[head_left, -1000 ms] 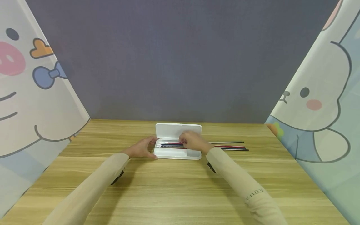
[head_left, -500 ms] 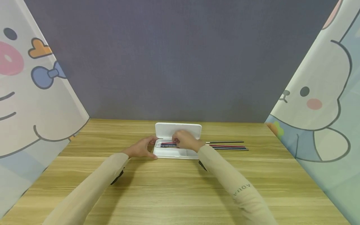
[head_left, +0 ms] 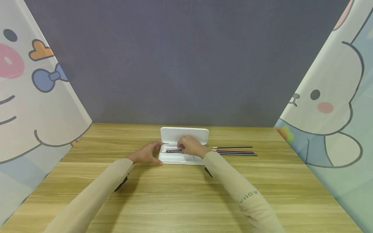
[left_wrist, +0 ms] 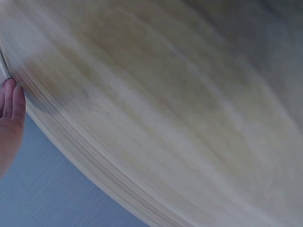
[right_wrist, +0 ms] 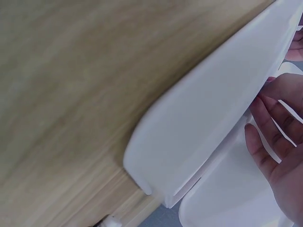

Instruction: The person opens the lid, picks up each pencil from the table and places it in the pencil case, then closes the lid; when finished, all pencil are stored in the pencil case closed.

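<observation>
An open white pencil case point(head_left: 176, 158) sits on the wood-grained worktop point(head_left: 186, 197), its lid point(head_left: 197, 133) raised along the far side. The left hand point(head_left: 146, 153) is at the case's left end, thumb by the near corner and fingers by the far one; its grip is released, with the fingers extended in the left wrist view. The right hand point(head_left: 191, 145) reaches down into the case in front of the lid, where the slim pencils point(head_left: 172, 150) lie lengthwise in the rear part, their left ends showing and the rest covered by the hand. Its thumb and fingertips come together beside the lid in the right wrist view, but one cannot tell whether this grip is pinching the pencils or only touching them. To the right of the case, a black pencil point(head_left: 236, 147) lies on the worktop, slightly apart from a close group of red and dark pencils point(head_left: 236, 151). Both arms wear beige sleeves point(head_left: 97, 192). Behind the worktop rises a plain grey panel point(head_left: 186, 64), flanked by cartoon-printed panels point(head_left: 329, 84).
</observation>
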The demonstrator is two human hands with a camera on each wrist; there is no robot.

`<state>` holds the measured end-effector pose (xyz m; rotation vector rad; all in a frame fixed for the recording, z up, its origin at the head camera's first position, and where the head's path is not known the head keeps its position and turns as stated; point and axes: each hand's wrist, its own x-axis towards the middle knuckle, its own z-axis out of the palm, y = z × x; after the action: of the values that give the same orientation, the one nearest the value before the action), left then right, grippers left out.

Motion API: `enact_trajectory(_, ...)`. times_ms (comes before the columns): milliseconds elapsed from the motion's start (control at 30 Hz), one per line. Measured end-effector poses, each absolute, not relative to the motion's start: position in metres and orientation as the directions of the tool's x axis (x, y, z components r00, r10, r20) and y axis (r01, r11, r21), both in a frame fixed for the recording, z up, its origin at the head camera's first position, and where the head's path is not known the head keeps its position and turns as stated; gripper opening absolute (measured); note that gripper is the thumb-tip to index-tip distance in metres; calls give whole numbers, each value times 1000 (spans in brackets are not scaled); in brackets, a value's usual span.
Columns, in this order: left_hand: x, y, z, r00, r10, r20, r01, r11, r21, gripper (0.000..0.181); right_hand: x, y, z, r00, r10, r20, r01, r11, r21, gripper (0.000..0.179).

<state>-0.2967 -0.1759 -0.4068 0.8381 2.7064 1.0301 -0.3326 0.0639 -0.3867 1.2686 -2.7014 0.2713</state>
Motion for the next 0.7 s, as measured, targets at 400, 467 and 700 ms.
enact_trajectory(400,-298,-176,-408,-843,533,70,445,619,647,78,-330,73,-382,-646,-738,193,-762,636,-121,20)
enact_trajectory(467,-298,-175,-408,-846,529,65,440,623,647,79,-328,77,-379,-641,-740,203,-767,629,-127,20)
enact_trajectory(700,-300,-177,-409,-847,527,66,442,630,639,80,-324,97,-375,-610,-751,251,-791,598,-134,17)
